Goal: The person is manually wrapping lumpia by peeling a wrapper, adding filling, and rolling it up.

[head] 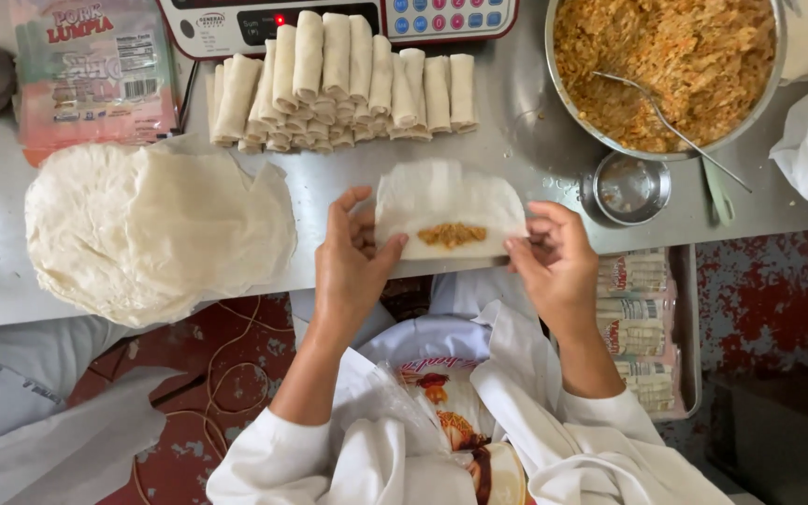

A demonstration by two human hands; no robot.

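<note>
A thin white wrapper (441, 192) lies at the near edge of the steel table (516, 150), with a strip of brown filling (452, 235) across its near part. My left hand (353, 262) pinches the wrapper's near left edge. The near right edge is pinched by my right hand (558, 266). Both hands fold the near edge up toward the filling.
A stack of round wrappers (151, 229) lies to the left. Several finished rolls (348, 79) are piled at the back in front of a scale (236, 23). A large bowl of filling (666, 65) with a spoon (670, 122) and a small metal cup (627, 187) stand at right. A tray of packets (642, 327) sits below the table edge.
</note>
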